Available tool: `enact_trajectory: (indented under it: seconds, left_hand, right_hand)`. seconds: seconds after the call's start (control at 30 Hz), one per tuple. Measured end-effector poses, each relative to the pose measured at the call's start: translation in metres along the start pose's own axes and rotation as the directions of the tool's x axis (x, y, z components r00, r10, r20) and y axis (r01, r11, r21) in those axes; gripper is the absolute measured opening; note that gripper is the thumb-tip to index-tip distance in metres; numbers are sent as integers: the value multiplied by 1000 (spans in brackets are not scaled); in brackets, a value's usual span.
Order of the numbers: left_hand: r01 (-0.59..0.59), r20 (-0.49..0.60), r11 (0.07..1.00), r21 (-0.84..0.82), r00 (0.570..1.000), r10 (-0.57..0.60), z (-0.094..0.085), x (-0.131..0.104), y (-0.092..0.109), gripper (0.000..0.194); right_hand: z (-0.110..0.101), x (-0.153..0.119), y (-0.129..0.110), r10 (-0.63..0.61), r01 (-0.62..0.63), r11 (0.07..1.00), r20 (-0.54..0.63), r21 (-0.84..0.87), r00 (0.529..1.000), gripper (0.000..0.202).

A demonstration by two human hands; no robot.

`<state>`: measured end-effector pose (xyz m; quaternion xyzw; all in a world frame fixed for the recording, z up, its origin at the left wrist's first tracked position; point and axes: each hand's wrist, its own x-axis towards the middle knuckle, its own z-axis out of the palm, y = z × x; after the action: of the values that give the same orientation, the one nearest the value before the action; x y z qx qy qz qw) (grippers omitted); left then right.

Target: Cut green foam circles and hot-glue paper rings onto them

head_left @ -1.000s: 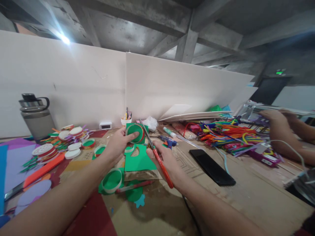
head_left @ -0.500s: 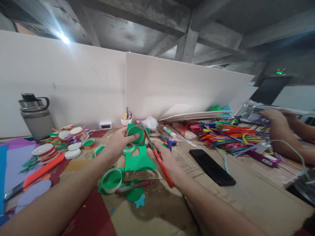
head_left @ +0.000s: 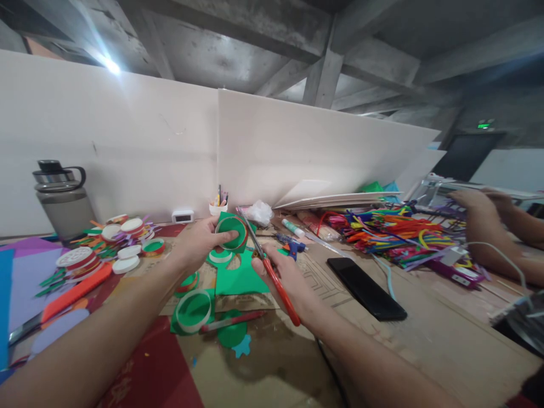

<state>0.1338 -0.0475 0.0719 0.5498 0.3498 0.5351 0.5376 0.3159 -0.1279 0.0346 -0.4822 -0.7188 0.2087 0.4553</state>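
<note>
In my left hand (head_left: 207, 238) is a round ring (head_left: 232, 232) with green sheet stuck across it, the thumb pressed on the green face. Uneven green edges stick out past its rim. My right hand (head_left: 284, 277) grips red-handled scissors (head_left: 278, 289), whose blades point up and away, close to the ring's right side. Below the hands lies a cut green sheet (head_left: 242, 277). A white ring on green sheet (head_left: 193, 311) rests nearer me, beside a red pen (head_left: 233, 321) lying over a green disc (head_left: 232, 337). A small blue star-like piece (head_left: 242, 347) touches the disc.
A black phone (head_left: 365, 289) lies at right, near a blue glue gun (head_left: 293, 247) and a heap of colourful pipe cleaners (head_left: 395, 232). Decorated round pieces (head_left: 79, 263), an orange cutter (head_left: 76, 292) and a bottle (head_left: 63, 198) occupy the left. Another person's arms (head_left: 488, 226) reach in at right.
My left hand has moved slightly left with the green-covered ring, which has turned a little. The scissors stay almost in place in my right hand.
</note>
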Motion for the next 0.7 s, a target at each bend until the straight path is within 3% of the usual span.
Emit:
enact_trajectory:
  seconds: [0.13,0.57,0.7]
  left_hand:
    - [-27,138,990,136,990,8,-4,2,1,33]
    - [-24,198,974,225,980,-22,-12,6,1,39]
    - [-13,198,993,117,980,-10,-10,7,-5,35]
  right_hand:
    - [1,0,2,2,-1,1000,13,-6,1000,32]
    - [6,0,6,18,-19,1000,20,23,1000,31]
    - [7,-1,6,35,-35,999,9,22,999,31]
